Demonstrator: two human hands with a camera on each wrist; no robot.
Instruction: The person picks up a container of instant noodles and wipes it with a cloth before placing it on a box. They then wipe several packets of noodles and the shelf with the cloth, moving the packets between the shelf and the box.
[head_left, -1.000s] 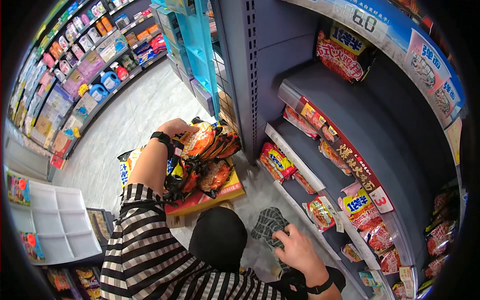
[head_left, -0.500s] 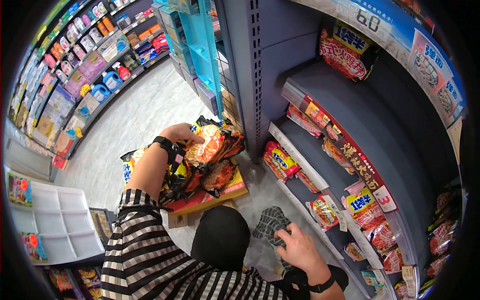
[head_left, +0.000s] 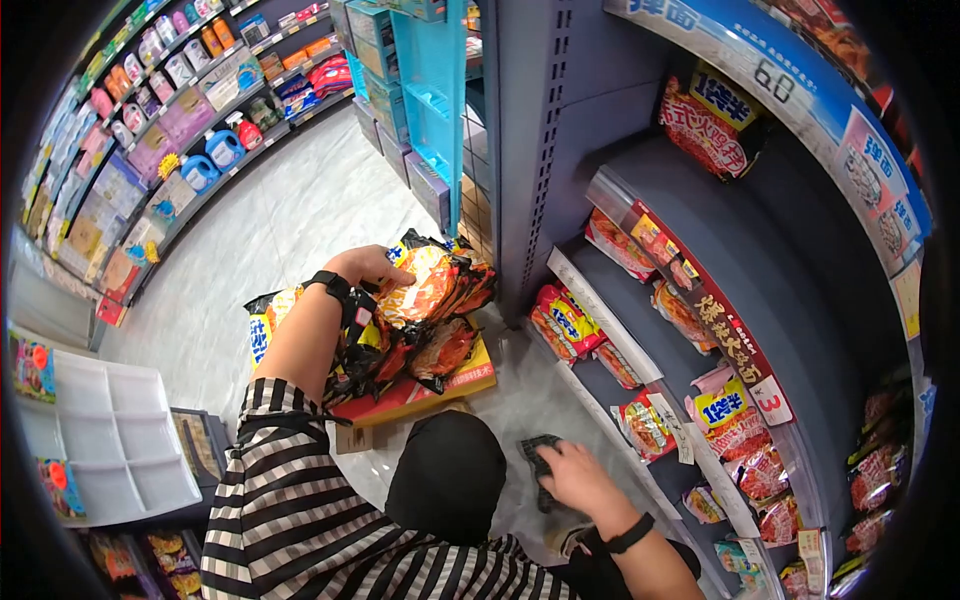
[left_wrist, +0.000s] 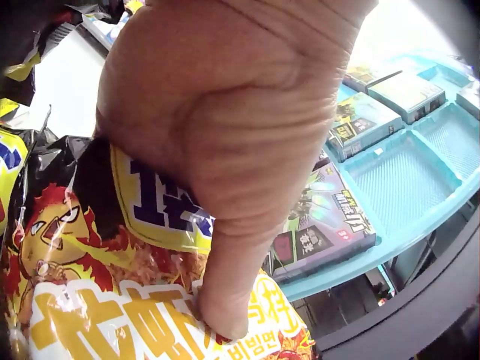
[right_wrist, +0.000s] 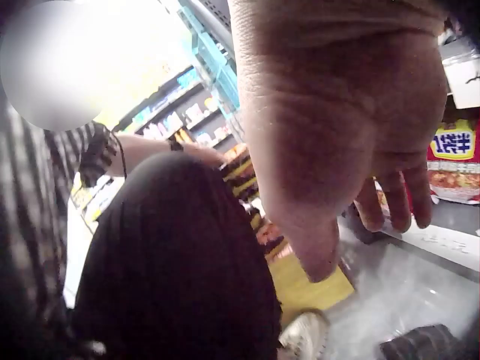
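My left hand (head_left: 360, 266) holds the upper edge of a black and orange instant noodle pack (head_left: 418, 300), one of several bunched together. In the left wrist view the thumb (left_wrist: 229, 300) presses on the pack's printed front, and the other fingers are hidden behind it. Beneath the packs is a red and yellow carton (head_left: 455, 388). My right hand (head_left: 582, 482) hangs beside the knee with nothing in it. Its fingers (right_wrist: 394, 202) are loose in the right wrist view. A dark patterned cloth (right_wrist: 424, 343) lies on the floor below that hand.
To the right, shelves (head_left: 770, 250) carry scattered red noodle packs (head_left: 568, 322). A turquoise rack (head_left: 430, 110) stands beyond the carton, next to a grey shelf upright (head_left: 520, 150). My black-clad knee (head_left: 447, 470) rises between my hands. A white compartment tray (head_left: 120, 430) is at left.
My right hand has let go of the patterned cloth, which has dropped to the floor. The left hand stays on the noodle pack. The head view has shifted slightly.
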